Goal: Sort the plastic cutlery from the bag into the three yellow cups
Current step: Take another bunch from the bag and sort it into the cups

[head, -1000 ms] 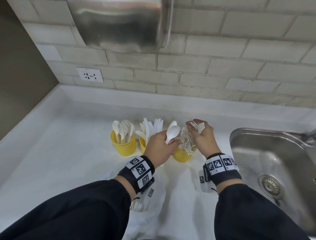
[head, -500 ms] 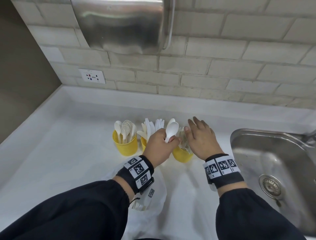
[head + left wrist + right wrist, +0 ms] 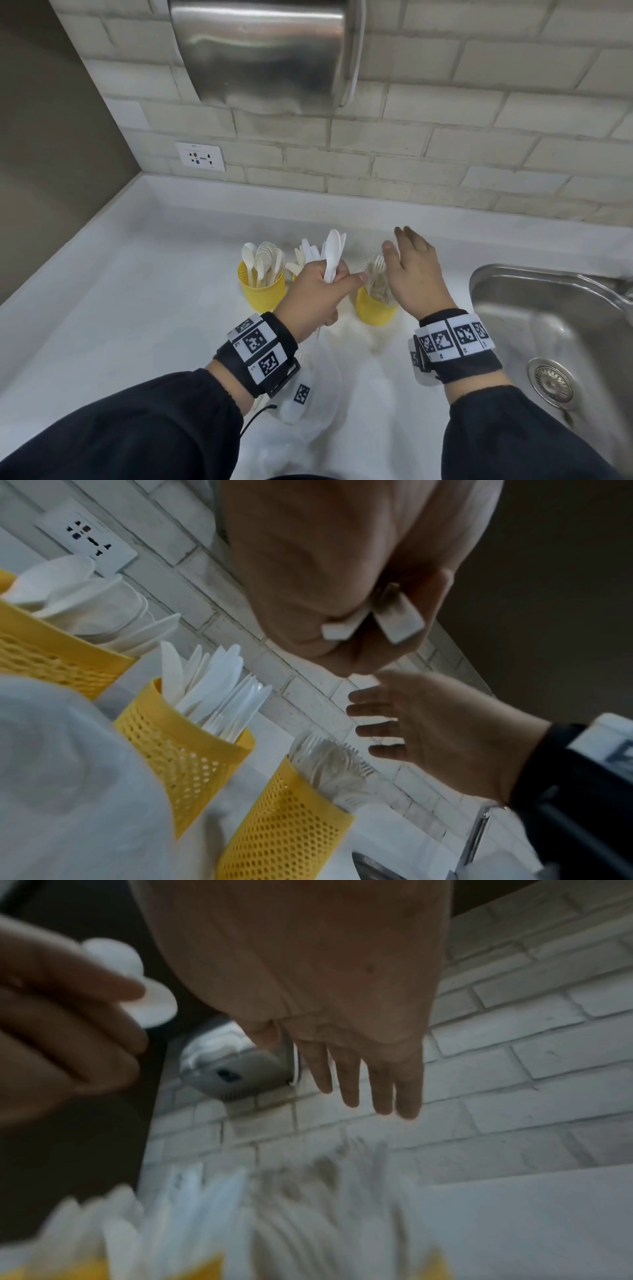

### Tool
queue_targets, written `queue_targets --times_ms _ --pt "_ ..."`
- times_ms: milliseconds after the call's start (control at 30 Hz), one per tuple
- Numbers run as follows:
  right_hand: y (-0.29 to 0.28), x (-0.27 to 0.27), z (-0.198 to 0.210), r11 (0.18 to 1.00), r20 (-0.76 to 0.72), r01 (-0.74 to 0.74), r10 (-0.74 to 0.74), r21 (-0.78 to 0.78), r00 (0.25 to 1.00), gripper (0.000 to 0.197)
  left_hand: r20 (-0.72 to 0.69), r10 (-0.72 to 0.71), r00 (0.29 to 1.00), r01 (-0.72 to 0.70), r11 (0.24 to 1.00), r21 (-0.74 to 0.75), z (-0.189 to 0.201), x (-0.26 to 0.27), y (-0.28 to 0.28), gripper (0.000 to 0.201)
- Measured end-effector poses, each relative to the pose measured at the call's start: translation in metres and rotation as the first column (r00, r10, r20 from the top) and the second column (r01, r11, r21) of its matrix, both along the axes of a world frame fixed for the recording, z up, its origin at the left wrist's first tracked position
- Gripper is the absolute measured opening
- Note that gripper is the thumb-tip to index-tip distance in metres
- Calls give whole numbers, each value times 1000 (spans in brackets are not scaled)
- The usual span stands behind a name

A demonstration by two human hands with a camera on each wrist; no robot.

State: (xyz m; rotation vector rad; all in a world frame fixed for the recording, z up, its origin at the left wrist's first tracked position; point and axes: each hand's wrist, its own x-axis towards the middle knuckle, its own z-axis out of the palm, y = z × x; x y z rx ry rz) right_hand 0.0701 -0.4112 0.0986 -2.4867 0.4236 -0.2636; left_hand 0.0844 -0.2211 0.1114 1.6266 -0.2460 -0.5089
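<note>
Gripped in the left hand (image 3: 317, 294) is a small bunch of white plastic spoons (image 3: 334, 251), bowls up, handles pointing down. Their home, the perforated yellow cup of spoons (image 3: 262, 291), sits just left of that fist. Right hand (image 3: 416, 270) hovers spread and empty over the yellow cup of forks (image 3: 375, 308).

Three yellow cups (image 3: 185, 753); two hands (image 3: 315, 298); one bag (image 3: 68, 777); one sink (image 3: 561, 329); one socket (image 3: 200, 156).
</note>
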Motion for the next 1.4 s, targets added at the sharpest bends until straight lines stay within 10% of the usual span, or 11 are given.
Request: queue_targets --times_ms 133,333,500,700,833,1100,1400 --pt "32 -23 35 899 243 -201 110 389 964 42 -30 -105 994 104 994 -42 8 -6 15 53" --pt "66 -34 52 744 383 -459 290 486 877 17 -12 -185 983 185 983 -19 18 -17 30 44" --pt "72 -27 44 872 423 -360 203 332 883 14 127 -148 981 121 972 199 19 -22 40 48" --pt "90 -34 53 821 279 -471 393 322 876 37 199 -204 958 129 934 333 20 -25 47 20" --pt "92 -29 54 893 339 -434 375 117 863 12 195 -206 959 145 946 289 25 -30 52 17" --pt "90 -19 56 924 424 -350 258 154 868 23 431 -23 902 -20 995 95 19 -32 73 17" --pt "94 -15 54 884 356 -462 409 75 840 24 665 -72 743 -205 922 329 4 -26 85 40"
